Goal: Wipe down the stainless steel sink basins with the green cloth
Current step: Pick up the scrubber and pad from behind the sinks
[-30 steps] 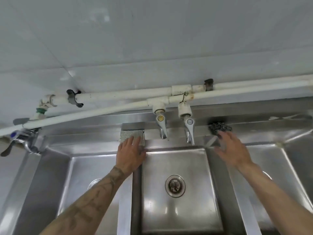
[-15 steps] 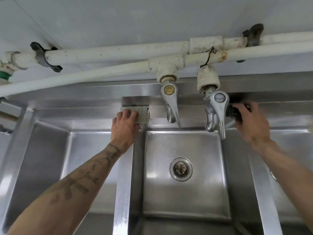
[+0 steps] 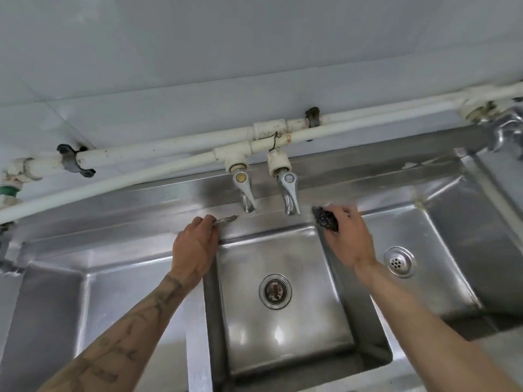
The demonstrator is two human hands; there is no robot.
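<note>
Middle basin (image 3: 283, 321): between left hand (image 3: 195, 247) and right hand (image 3: 348, 236), its drain (image 3: 275, 290) nearer than both. Two taps (image 3: 266, 190): behind and between the hands, below wall pipes (image 3: 175, 154). Right basin's drain (image 3: 399, 261): just right of the right hand; left basin (image 3: 119, 301): left of the left hand.

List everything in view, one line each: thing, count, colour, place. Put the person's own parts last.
sink basins: three, stainless steel, side by side; the outer two partly cut off
drains: two visible, metal, in the middle and right basins
taps: two, chrome, over the middle basin's back edge
pipes: two, white, along the wall above the sink
pipe clips: two, dark, on the upper pipe
scouring pad: one, dark, in the right hand
mesh piece: one, silvery, pinched by the left hand
left hand: one, at the back ledge
right hand: one, right of the taps
</note>
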